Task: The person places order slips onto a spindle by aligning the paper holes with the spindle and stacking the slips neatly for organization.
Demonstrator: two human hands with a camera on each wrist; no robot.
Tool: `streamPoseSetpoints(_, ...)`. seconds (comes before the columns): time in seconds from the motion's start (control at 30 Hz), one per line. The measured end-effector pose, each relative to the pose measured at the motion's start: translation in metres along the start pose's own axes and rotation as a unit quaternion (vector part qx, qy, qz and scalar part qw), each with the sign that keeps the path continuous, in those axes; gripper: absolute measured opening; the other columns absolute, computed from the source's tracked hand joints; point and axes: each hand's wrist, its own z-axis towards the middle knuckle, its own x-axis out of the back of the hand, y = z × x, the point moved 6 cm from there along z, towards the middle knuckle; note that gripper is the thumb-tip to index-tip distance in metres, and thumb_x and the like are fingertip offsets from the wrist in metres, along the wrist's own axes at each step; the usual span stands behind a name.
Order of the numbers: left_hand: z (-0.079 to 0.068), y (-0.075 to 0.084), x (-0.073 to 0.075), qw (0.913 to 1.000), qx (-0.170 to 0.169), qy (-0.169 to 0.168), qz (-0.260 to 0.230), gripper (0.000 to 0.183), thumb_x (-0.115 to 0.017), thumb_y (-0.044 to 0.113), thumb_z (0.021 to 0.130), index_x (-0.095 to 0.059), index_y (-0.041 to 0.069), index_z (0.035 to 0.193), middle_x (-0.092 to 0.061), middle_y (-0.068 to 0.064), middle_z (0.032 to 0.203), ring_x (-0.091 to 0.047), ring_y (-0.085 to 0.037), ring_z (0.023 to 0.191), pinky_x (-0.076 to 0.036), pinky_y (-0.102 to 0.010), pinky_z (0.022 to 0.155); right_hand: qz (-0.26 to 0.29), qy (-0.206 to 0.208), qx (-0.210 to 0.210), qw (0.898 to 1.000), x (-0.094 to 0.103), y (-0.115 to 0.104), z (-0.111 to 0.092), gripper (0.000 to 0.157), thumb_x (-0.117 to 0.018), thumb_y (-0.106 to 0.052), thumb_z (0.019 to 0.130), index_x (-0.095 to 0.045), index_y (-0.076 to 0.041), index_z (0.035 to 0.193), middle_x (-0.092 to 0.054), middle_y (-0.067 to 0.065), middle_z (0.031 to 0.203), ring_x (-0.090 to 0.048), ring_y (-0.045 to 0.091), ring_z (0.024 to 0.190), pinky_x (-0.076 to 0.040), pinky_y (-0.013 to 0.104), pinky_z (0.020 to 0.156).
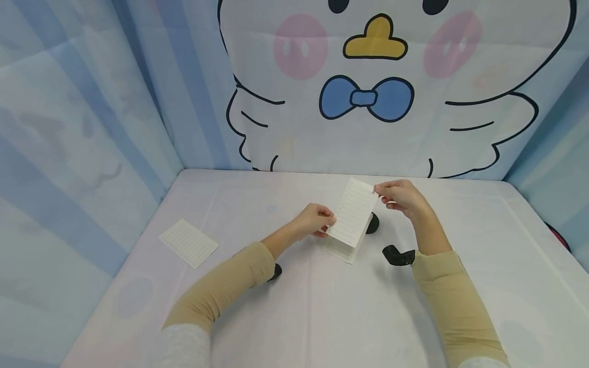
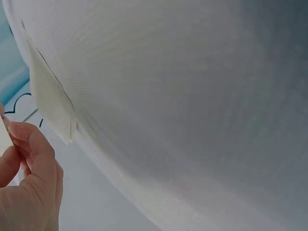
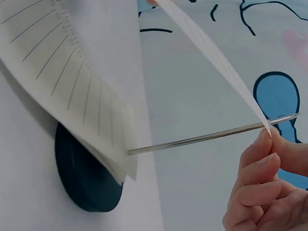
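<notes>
A lined paper sheet is held up between both hands. My left hand pinches its near left edge; in the left wrist view that hand shows at the lower left. With thumb and fingertips, my right hand pinches a far corner. In the right wrist view, a pointed metal spike passes through the held sheet right by the right hand's fingertips. More lined sheets sit lower on the spike, over its round black base.
Another lined paper lies flat at the left of the white-covered table. A black wrist device sits by the right sleeve. Behind the table hangs a curtain with a cartoon print.
</notes>
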Motion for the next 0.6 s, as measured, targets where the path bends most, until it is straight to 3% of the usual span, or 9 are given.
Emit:
streamPoseSetpoints(0.33,0.002,-0.012,-0.002,0.9986,0.050,-0.004,0.020,0.011,-0.062,0.006,0.086,-0.060,-0.001,0.094,-0.056,-0.005,0.075,-0.054,-0.015,0.059,-0.048,-0.021,0.048,-0.049,-0.022,-0.036,0.998,-0.003,0.030,0.011,0.044,-0.055,-0.026,0.092,-0.049,0.005,0.122,-0.058,-0.005,0.082,-0.054,0.015,0.078,-0.044,0.027,0.072)
streamPoseSetpoints(0.6,0.002,-0.019,-0.003,0.9948,0.095,-0.005,0.036,0.010,-0.062,0.007,0.085,-0.061,0.000,0.093,-0.058,-0.007,0.071,-0.053,-0.015,0.056,-0.047,-0.021,0.046,-0.054,-0.042,-0.053,0.996,-0.006,0.041,0.018,0.045,-0.059,-0.026,0.090,-0.050,0.006,0.121,-0.060,-0.007,0.075,-0.057,0.008,0.070,-0.043,0.025,0.067)
